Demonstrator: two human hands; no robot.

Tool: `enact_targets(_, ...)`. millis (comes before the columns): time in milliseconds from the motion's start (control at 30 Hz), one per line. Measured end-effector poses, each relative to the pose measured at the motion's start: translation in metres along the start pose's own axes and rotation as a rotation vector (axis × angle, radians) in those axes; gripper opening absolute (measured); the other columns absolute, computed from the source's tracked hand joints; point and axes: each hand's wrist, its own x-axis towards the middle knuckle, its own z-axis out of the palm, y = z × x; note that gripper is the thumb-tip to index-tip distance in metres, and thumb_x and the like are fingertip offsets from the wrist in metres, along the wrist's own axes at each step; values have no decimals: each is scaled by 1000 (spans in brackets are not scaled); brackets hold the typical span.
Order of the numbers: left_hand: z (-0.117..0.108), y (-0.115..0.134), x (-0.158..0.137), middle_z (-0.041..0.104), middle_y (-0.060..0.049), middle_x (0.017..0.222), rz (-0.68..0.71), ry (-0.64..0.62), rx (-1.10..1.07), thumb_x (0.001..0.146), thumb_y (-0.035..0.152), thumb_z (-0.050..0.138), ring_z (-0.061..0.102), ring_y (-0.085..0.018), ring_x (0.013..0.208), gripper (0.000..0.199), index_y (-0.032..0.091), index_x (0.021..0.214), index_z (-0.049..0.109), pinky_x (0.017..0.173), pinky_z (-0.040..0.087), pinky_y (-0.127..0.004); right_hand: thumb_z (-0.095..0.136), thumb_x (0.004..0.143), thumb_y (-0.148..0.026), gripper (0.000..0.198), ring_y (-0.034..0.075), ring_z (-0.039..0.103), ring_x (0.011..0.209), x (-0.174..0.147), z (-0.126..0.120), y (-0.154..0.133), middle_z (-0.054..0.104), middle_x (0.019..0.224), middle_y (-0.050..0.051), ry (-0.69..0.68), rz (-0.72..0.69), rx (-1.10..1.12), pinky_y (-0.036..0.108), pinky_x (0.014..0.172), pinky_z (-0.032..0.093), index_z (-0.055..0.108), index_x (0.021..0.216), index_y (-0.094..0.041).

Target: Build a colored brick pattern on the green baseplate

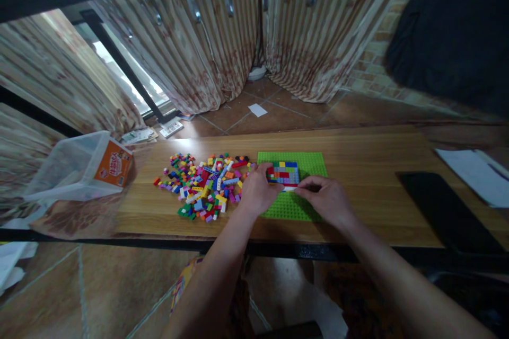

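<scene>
A green studded baseplate [294, 209] lies on the wooden table. On it stands a low block of toy bricks [283, 174] in blue, grey, red and yellow. Along the near side of this block runs a white brick [289, 188], beside a red strip. My right hand [328, 198] pinches the right end of the white brick between thumb and fingers. My left hand [259, 190] is curled round the left side of the brick block, its thumb close to the white brick's left end. Its fingers partly cover the block's left edge.
A wide heap of loose coloured bricks [207, 183] spreads left of the baseplate. A clear plastic box [79, 167] with an orange label stands at the far left. On the right lie a black flat object [445, 209] and white paper [469, 172].
</scene>
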Motion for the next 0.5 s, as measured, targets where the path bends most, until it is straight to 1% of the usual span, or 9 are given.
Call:
enact_targets(133,3,0,2,63,-12,115,9,32,-23,68,24,71,63,-28,99,51,18,117,59,89,48,-41,68,67,-36,15,16,57,57,2,1,1,67,62,1,3,9,0,31,57,42,69,65,-22)
enact_targets(300,3,-1,0,64,-13,113,24,27,-38,69,26,71,63,-28,98,53,15,119,59,89,48,-42,68,70,-40,19,17,59,59,3,-2,4,68,64,1,-34,-30,-29,30,59,43,68,66,-21)
enact_targets(433,-5,-15,1,65,-12,113,55,-2,-146,68,28,73,64,-22,91,59,15,123,57,81,51,-35,69,70,-44,23,18,62,63,5,-10,7,70,70,2,-81,-54,-48,31,61,45,70,72,-21)
enact_targets(500,-11,-26,4,67,-11,109,68,-10,-243,72,26,70,65,-20,88,51,14,120,59,78,51,-31,69,70,-45,24,19,63,65,8,-15,8,71,73,3,-71,-52,-57,32,62,46,71,74,-22)
